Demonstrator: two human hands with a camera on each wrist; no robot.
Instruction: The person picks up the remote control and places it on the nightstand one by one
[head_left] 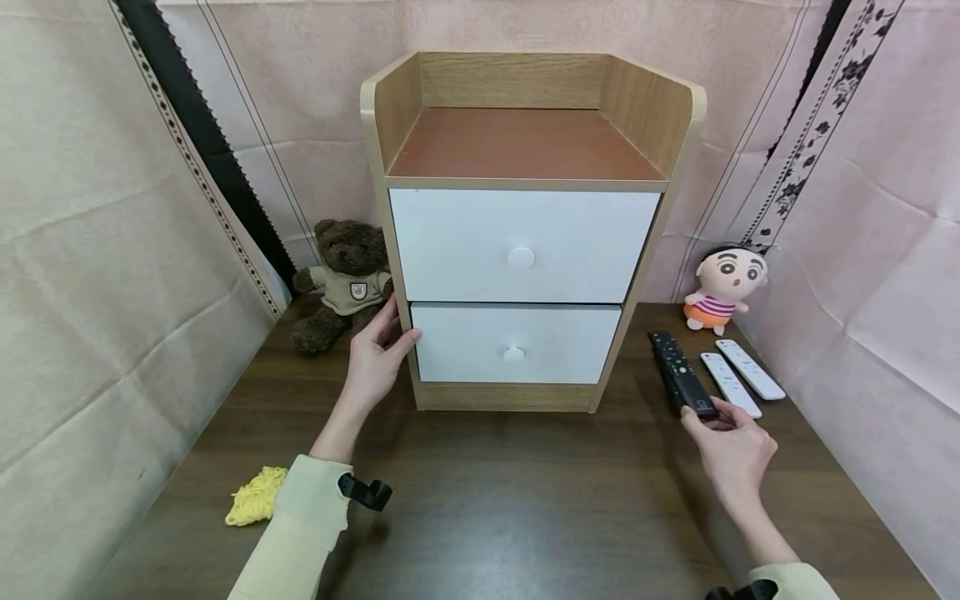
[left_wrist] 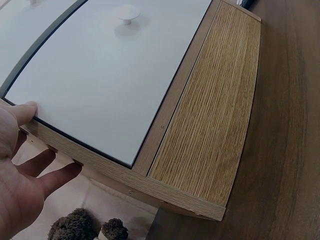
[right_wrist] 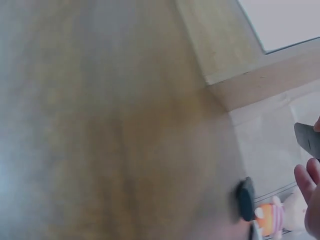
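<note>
A small wooden cabinet [head_left: 506,398] stands at the middle back, its white upper drawer [head_left: 465,250] and lower drawer [head_left: 457,342] closed. My left hand [head_left: 377,354] touches its left edge, the thumb on the front and the outstretched fingers along the side, as the left wrist view also shows. On the right, my right hand [head_left: 738,454] holds the near end of a black remote control [head_left: 684,379] between thumb and fingers. In the right wrist view that remote [right_wrist: 307,139] is off the table, with another dark remote [right_wrist: 245,199] lower down.
Two white remotes [head_left: 731,385] lie right of the black one. Behind them sits a cartoon doll [head_left: 716,296]. A brown teddy bear [head_left: 348,267] sits left of the cabinet. A crumpled yellow cloth [head_left: 258,497] lies by my left sleeve. Pale fabric surrounds the wooden table [head_left: 525,508].
</note>
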